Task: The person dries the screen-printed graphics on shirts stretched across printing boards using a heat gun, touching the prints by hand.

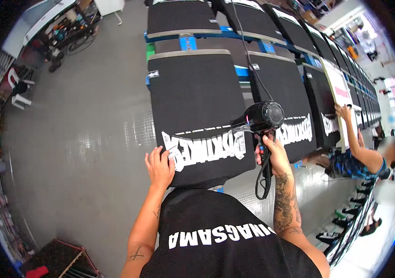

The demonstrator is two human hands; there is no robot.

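A black hair dryer (263, 118) is gripped by its handle in my right hand (275, 155). Its nozzle points left over the white printed lettering (206, 149) on a black shirt panel (197, 97), which lies on a board in front of me. The dryer's cord (260, 83) runs up from it toward the top of the view, and a loop of cord hangs by the handle. At the panel's lower left edge rests my left hand (160, 167), fingers spread, touching the fabric beside the print.
More black panels (278, 92) with white prints line a long blue-framed table (188, 42) stretching right. A co-worker (364, 157) at right holds a white-framed screen (334, 83) over a panel. Grey floor (90, 139) lies left, with a white chair (20, 99) farther off.
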